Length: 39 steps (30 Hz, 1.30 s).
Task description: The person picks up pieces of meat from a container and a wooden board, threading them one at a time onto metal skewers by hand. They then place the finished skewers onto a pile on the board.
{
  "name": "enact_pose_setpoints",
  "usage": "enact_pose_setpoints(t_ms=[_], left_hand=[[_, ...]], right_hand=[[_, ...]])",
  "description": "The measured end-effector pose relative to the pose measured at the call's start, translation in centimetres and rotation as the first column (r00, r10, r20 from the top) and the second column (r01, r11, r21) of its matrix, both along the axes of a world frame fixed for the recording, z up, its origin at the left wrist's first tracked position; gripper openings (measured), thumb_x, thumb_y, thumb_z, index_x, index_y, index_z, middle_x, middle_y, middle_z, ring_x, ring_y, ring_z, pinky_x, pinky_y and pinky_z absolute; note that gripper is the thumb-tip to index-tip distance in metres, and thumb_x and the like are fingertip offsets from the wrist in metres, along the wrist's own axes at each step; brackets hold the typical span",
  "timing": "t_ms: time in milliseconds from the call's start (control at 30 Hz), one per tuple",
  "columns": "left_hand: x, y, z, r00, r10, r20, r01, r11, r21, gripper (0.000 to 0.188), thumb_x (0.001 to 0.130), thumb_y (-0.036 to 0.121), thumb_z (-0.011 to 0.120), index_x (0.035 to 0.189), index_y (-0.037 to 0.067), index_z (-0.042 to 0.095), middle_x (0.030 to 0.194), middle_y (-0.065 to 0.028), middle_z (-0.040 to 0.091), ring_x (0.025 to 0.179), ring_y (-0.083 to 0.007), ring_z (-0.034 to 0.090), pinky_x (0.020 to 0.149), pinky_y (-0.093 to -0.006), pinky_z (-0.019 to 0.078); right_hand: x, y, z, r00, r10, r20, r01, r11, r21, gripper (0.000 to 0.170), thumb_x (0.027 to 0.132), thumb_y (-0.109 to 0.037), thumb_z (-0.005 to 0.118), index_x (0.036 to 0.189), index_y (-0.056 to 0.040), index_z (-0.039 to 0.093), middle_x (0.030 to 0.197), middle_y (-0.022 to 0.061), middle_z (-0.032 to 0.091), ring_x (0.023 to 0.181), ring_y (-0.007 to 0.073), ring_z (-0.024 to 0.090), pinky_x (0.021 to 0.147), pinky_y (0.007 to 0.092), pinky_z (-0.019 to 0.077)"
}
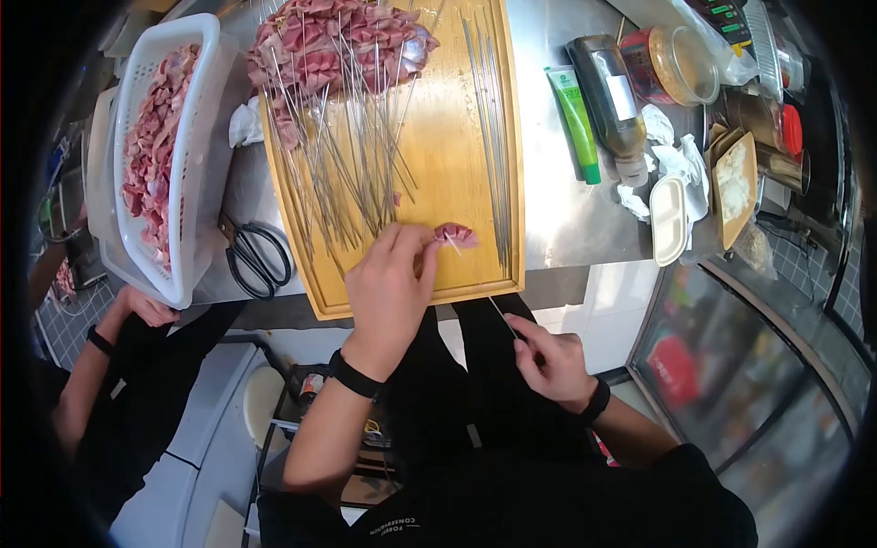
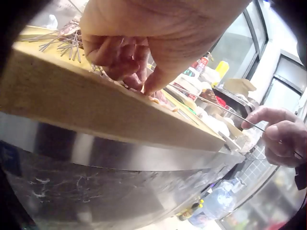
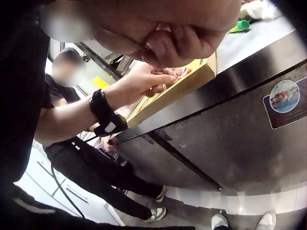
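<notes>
At the near edge of the wooden board (image 1: 457,173), my left hand (image 1: 388,269) pinches a small piece of raw meat (image 1: 455,236) with thumb and fingertips. My right hand (image 1: 553,361) is lower and to the right, off the board, gripping a thin metal skewer (image 2: 216,104). That skewer slants from the right fingers toward the meat; its tip is hidden in the left wrist view. Beyond the left hand, many loose metal skewers (image 1: 352,173) fan across the board under a heap of raw meat (image 1: 338,46). More skewers (image 1: 489,137) line the board's right side.
Left of the board stand a white basket (image 1: 206,110) of meat and black-handled scissors (image 1: 256,258). A green tube (image 1: 574,123), a dark bottle (image 1: 612,100) and a white tray (image 1: 669,219) lie right. Another person's hand (image 1: 151,306) is at the counter's left.
</notes>
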State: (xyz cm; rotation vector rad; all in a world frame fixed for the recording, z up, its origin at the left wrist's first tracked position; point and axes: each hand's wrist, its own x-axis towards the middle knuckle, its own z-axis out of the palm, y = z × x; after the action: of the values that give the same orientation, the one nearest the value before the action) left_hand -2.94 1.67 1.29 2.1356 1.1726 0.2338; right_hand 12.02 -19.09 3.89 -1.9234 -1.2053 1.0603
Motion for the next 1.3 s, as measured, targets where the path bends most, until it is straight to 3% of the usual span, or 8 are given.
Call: enact_pose_setpoints(t_ms=[400, 500, 567, 700, 800, 1000, 1067, 1300], left_hand=[[0.0, 1.3, -1.2, 0.954, -0.230, 0.192, 0.190, 0.960, 0.207, 0.017, 0.081, 0.001, 0.077, 0.095, 0.006, 0.068, 0.094, -0.0060, 0.068, 0.084, -0.0265, 0.068, 0.068, -0.0359, 0.0548], [0.1, 1.2, -1.2, 0.961, -0.210, 0.177, 0.187, 0.972, 0.140, 0.017, 0.081, -0.001, 0.076, 0.094, 0.006, 0.067, 0.093, -0.0065, 0.068, 0.082, -0.0268, 0.069, 0.068, -0.0360, 0.0548], [0.4, 1.2, -1.3, 0.959, -0.172, 0.227, 0.147, 0.981, 0.125, 0.015, 0.084, -0.004, 0.076, 0.093, 0.003, 0.067, 0.089, -0.0079, 0.067, 0.059, -0.0189, 0.060, 0.053, -0.0297, 0.0481], [0.8, 0.9, -1.2, 0.967, -0.159, 0.198, 0.141, 0.985, 0.100, 0.015, 0.083, -0.004, 0.076, 0.093, 0.003, 0.067, 0.086, -0.0078, 0.066, 0.057, -0.0169, 0.058, 0.052, -0.0295, 0.0469], [1.0, 0.7, -1.2, 0.977, -0.141, 0.158, 0.126, 0.987, 0.098, 0.020, 0.080, -0.004, 0.076, 0.093, 0.005, 0.064, 0.086, -0.0073, 0.066, 0.075, -0.0273, 0.068, 0.064, -0.0359, 0.0539], [1.2, 0.2, -1.4, 0.983, -0.099, 0.151, 0.088, 0.993, 0.081, 0.020, 0.079, -0.003, 0.077, 0.091, 0.005, 0.063, 0.085, -0.0065, 0.066, 0.068, -0.0254, 0.067, 0.058, -0.0341, 0.0526], [1.3, 0.2, -1.5, 0.981, -0.092, 0.170, 0.077, 0.993, 0.093, 0.016, 0.081, -0.004, 0.077, 0.092, 0.003, 0.067, 0.082, -0.0068, 0.064, 0.054, -0.0144, 0.052, 0.051, -0.0288, 0.0439], [1.3, 0.2, -1.3, 0.983, -0.086, 0.164, 0.079, 0.996, 0.049, 0.016, 0.081, -0.006, 0.076, 0.092, 0.001, 0.066, 0.080, -0.0072, 0.061, 0.054, -0.0140, 0.050, 0.052, -0.0288, 0.0421]], right_hand=[[-1.7, -0.4, -0.9, 0.996, 0.029, 0.083, -0.032, 0.999, 0.029, 0.042, 0.087, -0.001, 0.067, 0.129, -0.0019, 0.065, 0.057, 0.0055, 0.060, 0.048, 0.0196, 0.062, 0.049, 0.0322, 0.0514], [-2.2, -0.2, -0.9, 0.997, 0.007, 0.083, -0.011, 0.999, 0.041, 0.042, 0.087, 0.000, 0.067, 0.129, -0.0010, 0.065, 0.059, 0.0061, 0.061, 0.049, 0.0201, 0.063, 0.050, 0.0326, 0.0518], [-2.7, -0.2, -1.0, 0.996, -0.007, 0.089, 0.003, 0.999, 0.044, 0.042, 0.087, 0.000, 0.067, 0.129, -0.0006, 0.064, 0.059, 0.0064, 0.062, 0.050, 0.0203, 0.064, 0.050, 0.0327, 0.0520], [-3.6, -0.4, -1.4, 0.993, -0.038, 0.113, 0.031, 0.998, 0.060, 0.042, 0.087, 0.001, 0.066, 0.129, -0.0002, 0.064, 0.063, 0.0075, 0.064, 0.051, 0.0208, 0.065, 0.051, 0.0323, 0.0524], [-4.4, -0.5, -1.6, 0.991, -0.059, 0.121, 0.051, 0.996, 0.068, 0.042, 0.087, 0.001, 0.065, 0.129, 0.0009, 0.063, 0.064, 0.0085, 0.065, 0.051, 0.0210, 0.065, 0.051, 0.0322, 0.0525], [-5.9, -0.5, -2.5, 0.989, -0.105, 0.102, 0.095, 0.991, 0.098, 0.043, 0.087, 0.003, 0.064, 0.130, 0.0049, 0.061, 0.066, 0.0099, 0.066, 0.053, 0.0213, 0.066, 0.052, 0.0318, 0.0531], [-6.3, -0.5, -2.8, 0.989, -0.115, 0.093, 0.106, 0.989, 0.100, 0.043, 0.087, 0.003, 0.064, 0.130, 0.0057, 0.061, 0.067, 0.0102, 0.067, 0.054, 0.0213, 0.067, 0.053, 0.0317, 0.0534], [-6.6, -0.5, -3.5, 0.987, -0.126, 0.096, 0.114, 0.986, 0.122, 0.042, 0.088, 0.004, 0.064, 0.129, 0.0072, 0.061, 0.071, 0.0114, 0.068, 0.056, 0.0213, 0.068, 0.055, 0.0313, 0.0546]])
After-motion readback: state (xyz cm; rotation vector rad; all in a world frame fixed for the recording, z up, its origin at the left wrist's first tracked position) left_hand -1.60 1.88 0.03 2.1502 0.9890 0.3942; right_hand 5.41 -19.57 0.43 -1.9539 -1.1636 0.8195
